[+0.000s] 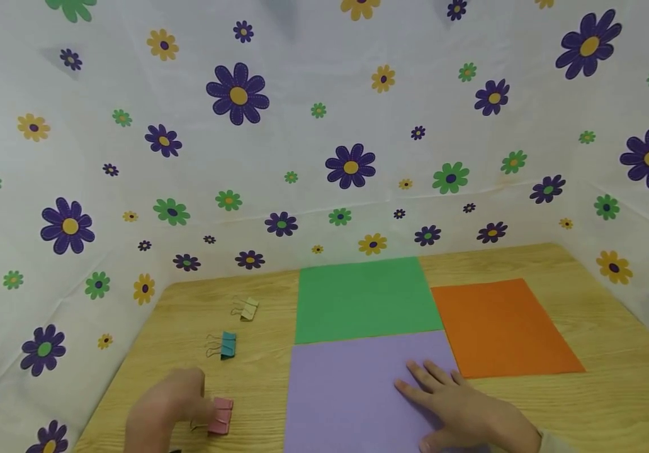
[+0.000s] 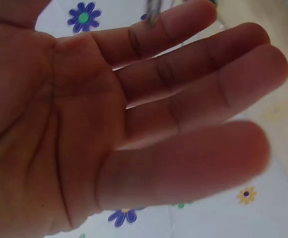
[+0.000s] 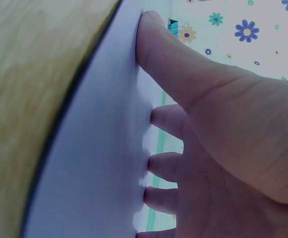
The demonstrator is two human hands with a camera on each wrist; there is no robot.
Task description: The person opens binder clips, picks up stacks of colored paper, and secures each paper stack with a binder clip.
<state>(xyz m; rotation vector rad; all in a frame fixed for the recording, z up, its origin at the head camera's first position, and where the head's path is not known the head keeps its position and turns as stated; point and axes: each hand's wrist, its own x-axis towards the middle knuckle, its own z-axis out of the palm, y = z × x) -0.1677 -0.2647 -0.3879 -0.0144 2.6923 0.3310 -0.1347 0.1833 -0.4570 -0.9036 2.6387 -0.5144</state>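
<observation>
A pink binder clip (image 1: 221, 415) lies on the table at the near left. My left hand (image 1: 168, 406), blurred, is at its wire-handle side, with fingertips overlapping the clip. In the left wrist view the fingers (image 2: 198, 64) stretch out nearly straight, and a wire end shows by the uppermost one. The thumb tip is out of frame, so a pinch there is hidden. My right hand (image 1: 460, 406) rests on a purple sheet (image 1: 352, 390), fingers spread; in the right wrist view its thumb (image 3: 179, 59) and fingertips press against that sheet.
A teal binder clip (image 1: 228, 345) and a cream binder clip (image 1: 248, 309) lie farther back on the wooden table (image 1: 267, 371). Behind the purple sheet is a green sheet (image 1: 366, 299); an orange sheet (image 1: 505, 330) lies to the right. Flower-patterned white cloth (image 1: 301, 145) stands around the table.
</observation>
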